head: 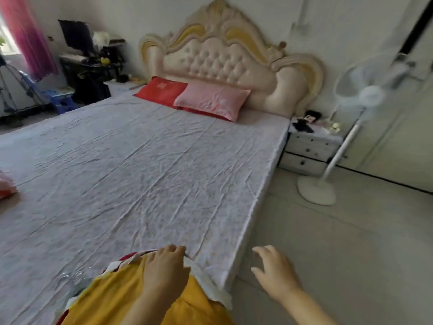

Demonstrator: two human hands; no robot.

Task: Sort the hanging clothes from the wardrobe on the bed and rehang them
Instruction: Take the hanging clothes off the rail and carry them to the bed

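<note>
A pile of clothes (112,299), yellow on top with red and white beneath, lies on the near corner of the bed (140,172). My left hand (165,268) rests on the pile's far edge, its fingers curled over what looks like the tops of hangers. To its right, my right hand (273,273) hovers over the floor beside the bed, fingers spread and holding nothing. The wardrobe is not visible.
Red pillow (161,92) and pink pillow (213,100) lie at the headboard. A white nightstand (309,148) and a standing fan (337,146) stand right of the bed. A pink item (7,187) sits at the bed's left edge. A desk (89,64) stands far left.
</note>
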